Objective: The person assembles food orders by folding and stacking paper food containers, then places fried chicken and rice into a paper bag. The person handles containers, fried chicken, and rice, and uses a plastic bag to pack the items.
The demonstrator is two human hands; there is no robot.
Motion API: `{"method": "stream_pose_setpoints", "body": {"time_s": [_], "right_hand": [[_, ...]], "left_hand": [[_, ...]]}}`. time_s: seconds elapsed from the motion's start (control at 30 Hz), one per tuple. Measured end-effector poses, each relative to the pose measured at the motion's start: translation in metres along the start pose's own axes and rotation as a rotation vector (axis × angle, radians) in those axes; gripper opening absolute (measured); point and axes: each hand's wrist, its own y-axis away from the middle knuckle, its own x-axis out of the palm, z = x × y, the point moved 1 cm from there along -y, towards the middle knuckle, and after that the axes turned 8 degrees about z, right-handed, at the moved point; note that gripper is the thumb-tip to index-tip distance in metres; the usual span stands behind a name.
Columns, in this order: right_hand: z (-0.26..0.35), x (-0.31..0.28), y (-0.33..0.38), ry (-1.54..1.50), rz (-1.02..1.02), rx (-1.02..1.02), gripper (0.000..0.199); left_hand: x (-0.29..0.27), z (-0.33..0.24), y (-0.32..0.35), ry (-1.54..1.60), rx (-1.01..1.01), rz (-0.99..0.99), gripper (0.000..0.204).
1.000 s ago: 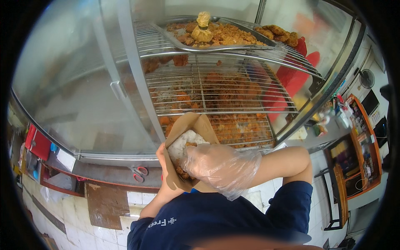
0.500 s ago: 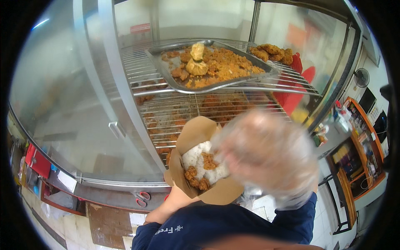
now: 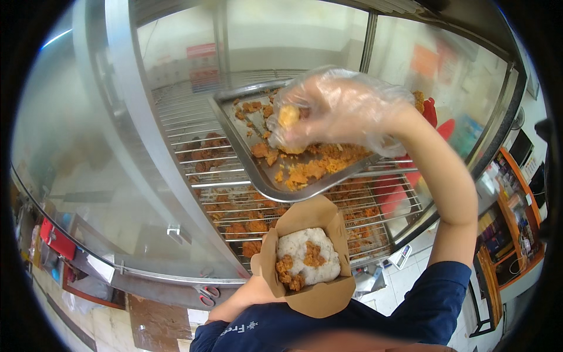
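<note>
A brown cardboard takeaway box (image 3: 308, 258) sits open low in the middle, its flaps folded back, white rice and fried pieces inside. A red and white sign (image 3: 202, 58) shows blurred behind the glass at the upper left, an orange one (image 3: 423, 61) at the upper right. Colourful small packages (image 3: 511, 220) fill the orange shelf at far right

I'm at a fried-food stall or takeaway shop. In front of me stands a glass display case (image 3: 117, 176) with metal frames, wire rack shelves (image 3: 193, 135) carrying fried chicken pieces (image 3: 208, 146), and a steel tray (image 3: 246, 158) of crumbed bits. A brown paper takeaway box (image 3: 311, 258) holds rice. Beyond the case, to my right, are tiled floor and orange shelving (image 3: 510, 223).
</note>
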Motion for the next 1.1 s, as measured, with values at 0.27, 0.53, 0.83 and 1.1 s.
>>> {"method": "stream_pose_setpoints", "body": {"time_s": [0.27, 0.53, 0.83, 1.1], "right_hand": [[-0.020, -0.040, -0.089, 0.093, -0.047, 0.258, 0.052], [-0.004, 0.006, -0.090, 0.063, 0.094, 0.192, 0.030], [-0.006, 0.007, -0.081, 0.217, 0.236, 0.209, 0.027], [-0.003, -0.006, 0.001, 0.041, 0.192, 0.156, 0.027]], "left_hand": [[-0.009, 0.005, -0.005, -0.063, 0.021, -0.014, 0.104], [-0.013, 0.011, -0.003, -0.116, 0.048, -0.037, 0.107], [-0.014, 0.010, -0.002, -0.231, 0.082, -0.055, 0.113], [-0.004, -0.007, -0.005, 0.071, 0.051, -0.118, 0.116]]}}
